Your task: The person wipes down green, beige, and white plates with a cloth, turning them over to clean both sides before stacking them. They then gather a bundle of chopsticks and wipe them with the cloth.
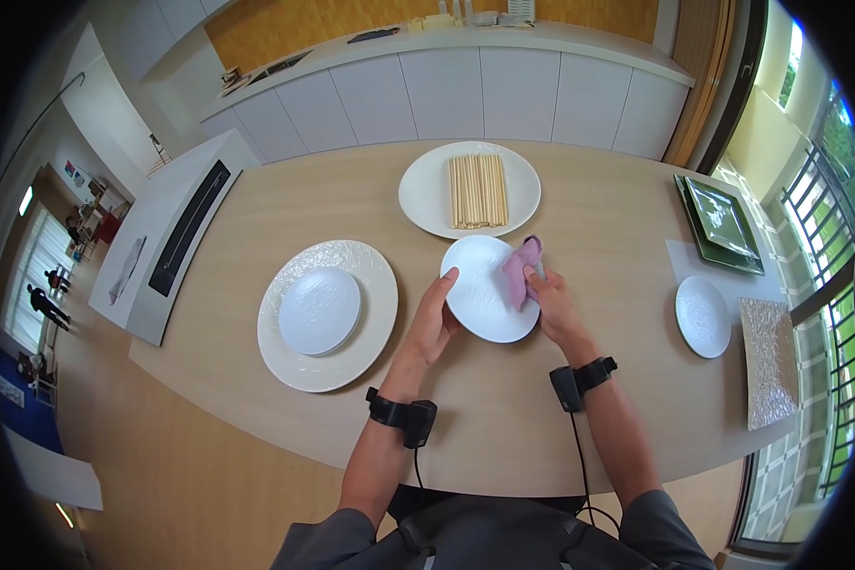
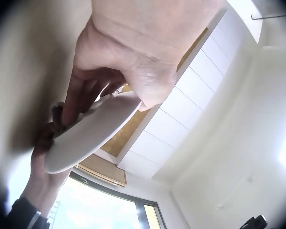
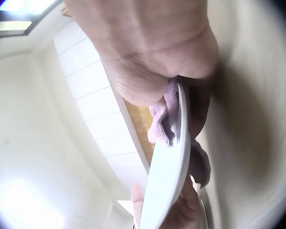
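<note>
A round white plate (image 1: 480, 294) is held up over the table between both hands. My left hand (image 1: 433, 318) grips its left edge, thumb on the upper face and fingers underneath, as the left wrist view shows of the plate (image 2: 93, 133). On the right side, my right hand (image 1: 559, 306) pinches a bunched pink cloth (image 1: 520, 271) against the plate's rim. In the right wrist view the cloth (image 3: 160, 125) lies on the plate's face, and fingers reach behind the plate (image 3: 167, 176).
Behind, an oval plate (image 1: 423, 195) bears a bundle of wooden chopsticks (image 1: 478, 193). At left a small white plate (image 1: 320, 311) sits on a large cream plate (image 1: 378, 328). Right: green square plates (image 1: 722, 220), a small white plate (image 1: 703, 318), a silvery rectangular tray (image 1: 768, 366).
</note>
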Demonstrator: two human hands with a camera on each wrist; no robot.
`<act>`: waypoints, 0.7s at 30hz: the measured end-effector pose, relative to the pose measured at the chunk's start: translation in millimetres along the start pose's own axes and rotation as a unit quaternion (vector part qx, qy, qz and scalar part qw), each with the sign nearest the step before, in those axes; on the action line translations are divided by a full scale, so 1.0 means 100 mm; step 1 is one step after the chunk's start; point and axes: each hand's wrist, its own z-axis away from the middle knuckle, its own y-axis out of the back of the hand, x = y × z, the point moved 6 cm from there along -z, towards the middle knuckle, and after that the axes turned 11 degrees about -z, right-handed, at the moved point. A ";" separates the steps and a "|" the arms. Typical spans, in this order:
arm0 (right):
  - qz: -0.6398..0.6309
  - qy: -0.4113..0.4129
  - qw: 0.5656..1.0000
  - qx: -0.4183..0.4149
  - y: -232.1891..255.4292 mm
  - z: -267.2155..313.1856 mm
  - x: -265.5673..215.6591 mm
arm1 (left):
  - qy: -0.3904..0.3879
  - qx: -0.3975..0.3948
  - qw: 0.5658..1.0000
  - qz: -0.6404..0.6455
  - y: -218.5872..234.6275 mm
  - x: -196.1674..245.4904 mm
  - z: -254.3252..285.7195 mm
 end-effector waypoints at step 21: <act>-0.070 0.006 0.997 0.021 0.16 0.24 -0.03 | -0.014 0.014 0.996 -0.088 0.11 -0.16 -0.06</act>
